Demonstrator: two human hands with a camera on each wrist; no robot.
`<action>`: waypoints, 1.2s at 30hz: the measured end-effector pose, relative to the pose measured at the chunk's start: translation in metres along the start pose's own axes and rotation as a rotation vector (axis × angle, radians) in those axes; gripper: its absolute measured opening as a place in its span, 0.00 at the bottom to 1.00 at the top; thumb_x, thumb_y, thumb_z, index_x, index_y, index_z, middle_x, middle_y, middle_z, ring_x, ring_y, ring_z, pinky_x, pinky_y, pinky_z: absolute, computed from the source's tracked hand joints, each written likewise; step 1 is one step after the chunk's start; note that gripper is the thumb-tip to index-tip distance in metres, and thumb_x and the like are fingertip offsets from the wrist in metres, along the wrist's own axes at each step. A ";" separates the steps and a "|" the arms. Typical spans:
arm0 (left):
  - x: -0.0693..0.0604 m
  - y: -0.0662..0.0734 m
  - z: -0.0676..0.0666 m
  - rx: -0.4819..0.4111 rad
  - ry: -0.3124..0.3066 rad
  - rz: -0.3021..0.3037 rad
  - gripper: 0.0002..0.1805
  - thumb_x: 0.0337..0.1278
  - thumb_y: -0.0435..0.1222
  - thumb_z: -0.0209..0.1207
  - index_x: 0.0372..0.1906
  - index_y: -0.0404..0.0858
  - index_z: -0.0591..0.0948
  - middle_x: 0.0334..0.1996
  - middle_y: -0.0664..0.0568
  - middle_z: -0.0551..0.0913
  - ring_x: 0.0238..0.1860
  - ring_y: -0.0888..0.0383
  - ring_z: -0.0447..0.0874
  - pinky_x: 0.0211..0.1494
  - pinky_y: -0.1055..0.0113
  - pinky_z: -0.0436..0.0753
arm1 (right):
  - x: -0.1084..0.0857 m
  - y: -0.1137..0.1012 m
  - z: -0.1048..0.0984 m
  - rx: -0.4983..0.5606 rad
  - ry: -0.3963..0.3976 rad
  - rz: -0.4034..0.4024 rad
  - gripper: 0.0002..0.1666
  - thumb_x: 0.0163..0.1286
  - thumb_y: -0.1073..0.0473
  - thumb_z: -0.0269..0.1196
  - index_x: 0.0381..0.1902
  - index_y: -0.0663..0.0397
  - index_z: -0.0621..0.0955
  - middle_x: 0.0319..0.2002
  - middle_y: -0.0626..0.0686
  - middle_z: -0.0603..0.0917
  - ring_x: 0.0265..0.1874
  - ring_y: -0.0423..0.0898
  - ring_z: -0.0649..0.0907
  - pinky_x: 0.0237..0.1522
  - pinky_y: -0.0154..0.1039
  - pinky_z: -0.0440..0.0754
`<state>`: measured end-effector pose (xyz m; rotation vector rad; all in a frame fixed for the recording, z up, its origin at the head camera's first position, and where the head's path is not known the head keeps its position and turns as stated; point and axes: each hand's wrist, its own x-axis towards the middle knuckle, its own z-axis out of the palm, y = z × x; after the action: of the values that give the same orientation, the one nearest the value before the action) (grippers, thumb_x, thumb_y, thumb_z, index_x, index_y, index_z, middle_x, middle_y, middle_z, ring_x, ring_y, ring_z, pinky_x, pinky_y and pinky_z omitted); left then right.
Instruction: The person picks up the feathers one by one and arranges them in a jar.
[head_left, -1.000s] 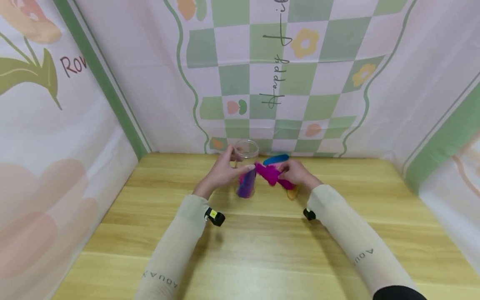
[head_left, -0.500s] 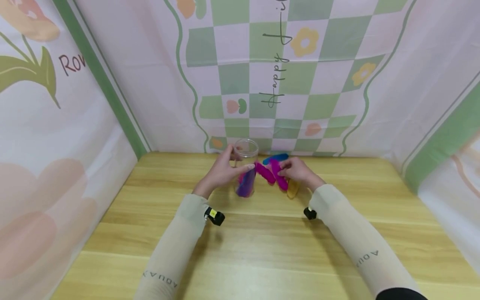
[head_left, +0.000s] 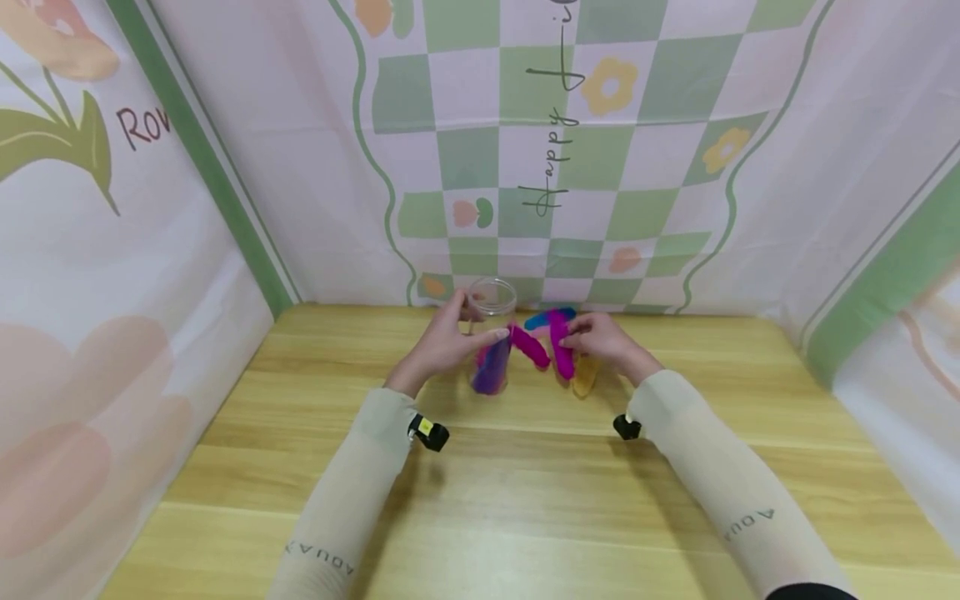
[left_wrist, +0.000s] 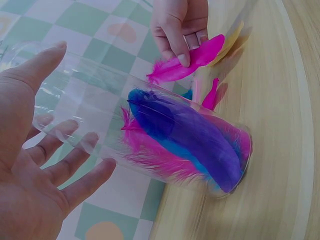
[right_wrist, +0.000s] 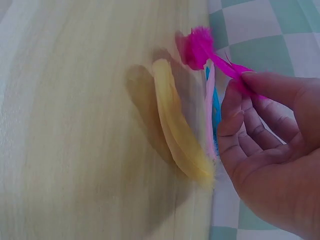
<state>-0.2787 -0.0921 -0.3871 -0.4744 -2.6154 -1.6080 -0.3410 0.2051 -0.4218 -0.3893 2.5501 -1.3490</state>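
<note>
A tall clear plastic jar (head_left: 492, 305) stands upright, with blue, purple and pink feathers (left_wrist: 200, 145) inside. My left hand (head_left: 447, 342) holds the jar from its left side, thumb in front and fingers behind. To the right of it, my right hand (head_left: 602, 343) pinches a magenta feather (head_left: 562, 357) between thumb and finger, above the table. Another magenta feather (head_left: 531, 347) lies between the jar and the right hand. Below the right hand lies a yellow feather (right_wrist: 175, 125). A pale pink feather (right_wrist: 210, 105) and a blue feather (right_wrist: 216, 117) lie behind the held one.
The wooden table (head_left: 510, 500) extends toward the person. A patterned cloth backdrop (head_left: 585, 217) rises right behind the jar and feathers. More cloth hangs along the left and right sides.
My right hand has lifted the magenta feather off the other magenta one and turned it nearly upright, shifting slightly right. The left hand and jar have stayed put.
</note>
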 end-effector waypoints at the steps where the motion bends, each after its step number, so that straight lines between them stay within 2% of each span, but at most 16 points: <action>1: 0.000 0.000 0.000 -0.001 -0.001 -0.001 0.33 0.56 0.58 0.71 0.54 0.45 0.69 0.53 0.51 0.79 0.60 0.51 0.76 0.55 0.58 0.85 | -0.001 0.000 -0.001 0.007 -0.004 -0.001 0.14 0.71 0.65 0.65 0.47 0.73 0.80 0.39 0.58 0.83 0.35 0.48 0.80 0.38 0.40 0.82; 5: -0.001 0.001 0.000 -0.007 -0.005 0.000 0.33 0.56 0.58 0.71 0.54 0.44 0.69 0.56 0.46 0.79 0.61 0.51 0.76 0.55 0.58 0.85 | -0.004 -0.004 -0.003 0.032 -0.012 -0.003 0.13 0.72 0.65 0.64 0.45 0.73 0.79 0.39 0.58 0.84 0.36 0.48 0.81 0.40 0.42 0.84; 8: 0.000 0.001 0.000 -0.009 -0.009 0.001 0.33 0.56 0.57 0.71 0.54 0.44 0.68 0.57 0.44 0.79 0.61 0.51 0.76 0.56 0.57 0.84 | -0.007 -0.007 -0.005 0.043 -0.019 0.004 0.15 0.72 0.65 0.64 0.48 0.74 0.79 0.42 0.60 0.85 0.38 0.47 0.82 0.45 0.44 0.85; 13: 0.000 0.000 0.000 -0.001 -0.008 0.001 0.33 0.56 0.57 0.71 0.55 0.45 0.69 0.56 0.45 0.79 0.61 0.51 0.76 0.56 0.57 0.84 | -0.008 -0.008 -0.010 0.039 -0.019 0.019 0.17 0.73 0.64 0.63 0.53 0.74 0.79 0.45 0.62 0.85 0.40 0.48 0.83 0.49 0.47 0.85; 17: 0.001 -0.001 0.000 0.002 -0.004 0.001 0.33 0.56 0.56 0.72 0.55 0.44 0.69 0.54 0.49 0.79 0.61 0.51 0.76 0.56 0.58 0.84 | -0.010 -0.009 -0.012 0.044 -0.013 0.015 0.15 0.74 0.64 0.63 0.51 0.73 0.80 0.42 0.60 0.85 0.39 0.48 0.84 0.50 0.52 0.85; 20: 0.002 0.000 0.000 0.001 -0.005 0.002 0.32 0.56 0.56 0.72 0.55 0.44 0.69 0.53 0.51 0.79 0.61 0.51 0.76 0.55 0.58 0.84 | -0.013 -0.012 -0.013 0.054 -0.020 0.013 0.14 0.74 0.64 0.63 0.50 0.73 0.80 0.42 0.60 0.85 0.39 0.48 0.84 0.49 0.51 0.85; 24: 0.002 0.000 0.000 -0.002 -0.008 0.005 0.33 0.56 0.56 0.72 0.55 0.44 0.69 0.54 0.48 0.79 0.61 0.51 0.76 0.55 0.58 0.85 | -0.014 -0.015 -0.015 0.064 -0.033 0.020 0.16 0.75 0.62 0.63 0.52 0.72 0.80 0.46 0.64 0.85 0.42 0.50 0.84 0.48 0.47 0.85; 33: 0.001 0.001 0.000 -0.005 -0.008 0.000 0.35 0.56 0.57 0.71 0.59 0.45 0.69 0.55 0.47 0.80 0.61 0.50 0.76 0.55 0.57 0.85 | -0.015 -0.018 -0.017 0.068 -0.024 0.031 0.17 0.76 0.62 0.62 0.54 0.71 0.79 0.46 0.63 0.86 0.41 0.48 0.85 0.54 0.55 0.83; 36: 0.001 0.001 0.000 -0.006 -0.006 -0.001 0.35 0.56 0.57 0.72 0.59 0.44 0.69 0.54 0.48 0.80 0.60 0.51 0.77 0.55 0.57 0.84 | -0.015 -0.019 -0.017 0.068 -0.020 0.030 0.17 0.76 0.62 0.61 0.56 0.70 0.79 0.48 0.64 0.86 0.41 0.48 0.86 0.54 0.55 0.83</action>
<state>-0.2793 -0.0919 -0.3859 -0.4792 -2.6169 -1.6173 -0.3296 0.2131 -0.3951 -0.3494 2.4765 -1.4095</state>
